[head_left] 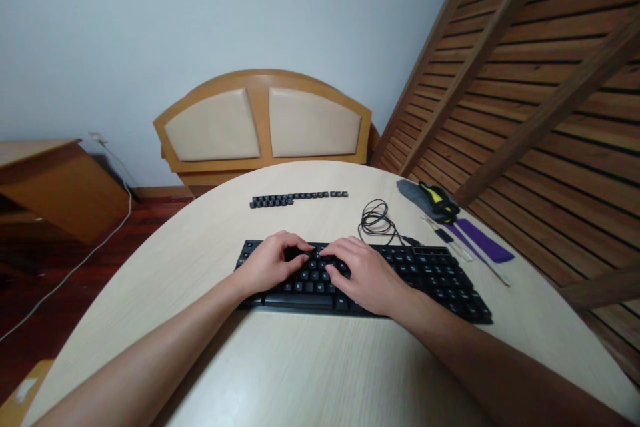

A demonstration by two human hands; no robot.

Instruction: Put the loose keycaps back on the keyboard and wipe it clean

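Note:
A black keyboard [320, 303] lies across the table in front of me, several dark gaps showing in its upper rows. My left hand [273, 260] rests over its left part, fingers bent, with the thumb and index fingertips apart near the upper keys. From the other side my right hand [367, 273] reaches over the middle, its index fingertip close to the left one and its thumb lower on the keys. I see nothing held in either hand; the keys right under the fingertips are partly hidden. Beyond the keyboard, loose black keycaps [300, 197] stand in two rows.
A coiled black cable [377, 220] lies behind the keyboard. At the right are a grey and yellow-black item [435, 200], a purple strip [485, 240] and thin sticks. The round table [200, 253] meets a padded headboard [265, 120] and a slatted wooden panel [540, 127].

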